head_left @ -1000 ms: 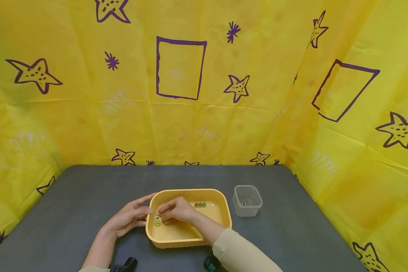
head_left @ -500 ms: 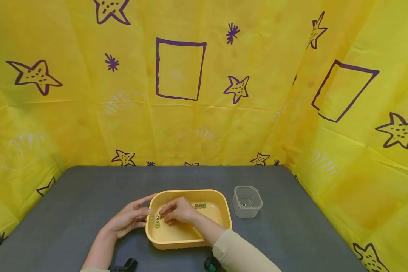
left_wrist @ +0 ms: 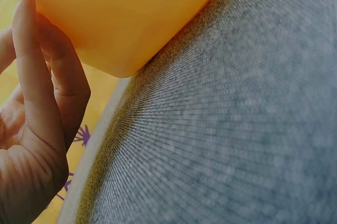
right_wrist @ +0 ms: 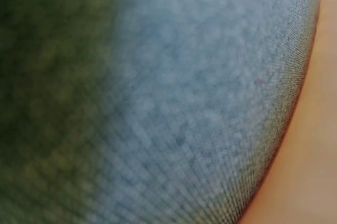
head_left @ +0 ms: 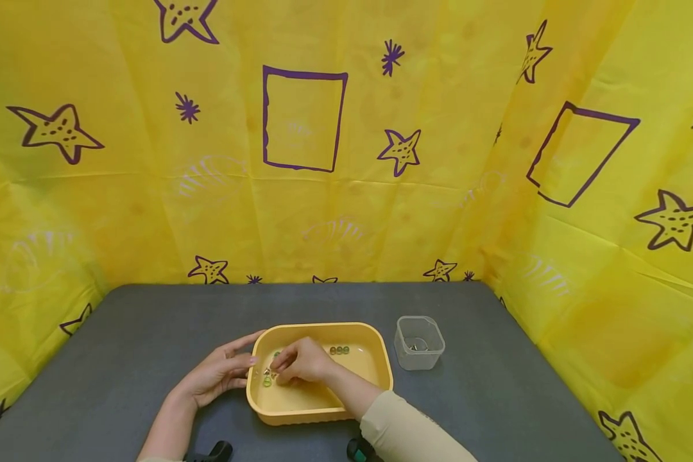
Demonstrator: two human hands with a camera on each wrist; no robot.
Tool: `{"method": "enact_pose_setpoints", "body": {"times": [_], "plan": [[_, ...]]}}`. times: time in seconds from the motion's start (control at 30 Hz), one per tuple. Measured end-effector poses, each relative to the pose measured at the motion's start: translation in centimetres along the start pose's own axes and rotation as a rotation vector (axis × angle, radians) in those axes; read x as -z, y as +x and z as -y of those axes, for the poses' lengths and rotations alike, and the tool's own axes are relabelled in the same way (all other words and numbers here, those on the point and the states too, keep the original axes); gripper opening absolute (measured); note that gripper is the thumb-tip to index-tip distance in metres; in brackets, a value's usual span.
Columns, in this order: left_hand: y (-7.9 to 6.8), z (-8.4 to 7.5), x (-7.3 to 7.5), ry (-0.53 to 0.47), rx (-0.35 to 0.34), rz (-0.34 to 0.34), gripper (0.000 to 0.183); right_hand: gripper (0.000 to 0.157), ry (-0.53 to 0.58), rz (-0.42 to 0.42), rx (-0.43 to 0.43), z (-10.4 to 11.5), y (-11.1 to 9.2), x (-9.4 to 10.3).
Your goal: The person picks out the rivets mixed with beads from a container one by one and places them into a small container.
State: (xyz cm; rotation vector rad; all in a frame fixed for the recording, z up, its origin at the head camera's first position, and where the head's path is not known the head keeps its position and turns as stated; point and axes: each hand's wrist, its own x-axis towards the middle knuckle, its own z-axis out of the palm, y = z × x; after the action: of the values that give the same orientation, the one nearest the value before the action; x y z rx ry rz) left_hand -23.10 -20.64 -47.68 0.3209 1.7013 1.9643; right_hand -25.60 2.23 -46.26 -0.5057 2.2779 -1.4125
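Note:
A yellow rectangular tray (head_left: 300, 401) stands on the dark grey table. My left hand (head_left: 222, 369) grips its left wall, thumb at the rim and other fingers along the outside, as the left wrist view also shows. My right hand (head_left: 306, 360) reaches into the tray with bent fingers, its fingertips right at a few tiny shiny pieces (head_left: 267, 371). I cannot tell whether one is pinched. A green glassy bead (head_left: 267, 382) lies beside these, and another green bead (head_left: 277, 354) shows behind the fingertips. Several round glassy beads (head_left: 339, 350) form a row near the tray's back wall.
To the tray's right stands a clear plastic container (head_left: 419, 359) with small metallic pieces at its bottom. Yellow cloth (head_left: 346, 192) with purple drawings hangs behind and beside the table (head_left: 167, 327). The right wrist view shows mostly blurred grey table surface and part of the tray.
The right fingertips have shifted slightly among the tiny pieces, and a green bead behind them has come into sight. The left hand and tray stay in place.

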Motion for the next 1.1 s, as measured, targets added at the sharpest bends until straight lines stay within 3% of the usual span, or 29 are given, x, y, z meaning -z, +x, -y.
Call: {"method": "enact_pose_setpoints", "body": {"times": [0.67, 1.1], "plan": [[-0.22, -0.30, 0.01, -0.009, -0.003, 0.035, 0.073, 0.004, -0.111, -0.019, 0.014, -0.30, 0.00, -0.49], [-0.12, -0.23, -0.12, -0.018, 0.003, 0.031, 0.074, 0.013, -0.185, -0.039, 0.011, -0.42, 0.13, -0.70]]}}
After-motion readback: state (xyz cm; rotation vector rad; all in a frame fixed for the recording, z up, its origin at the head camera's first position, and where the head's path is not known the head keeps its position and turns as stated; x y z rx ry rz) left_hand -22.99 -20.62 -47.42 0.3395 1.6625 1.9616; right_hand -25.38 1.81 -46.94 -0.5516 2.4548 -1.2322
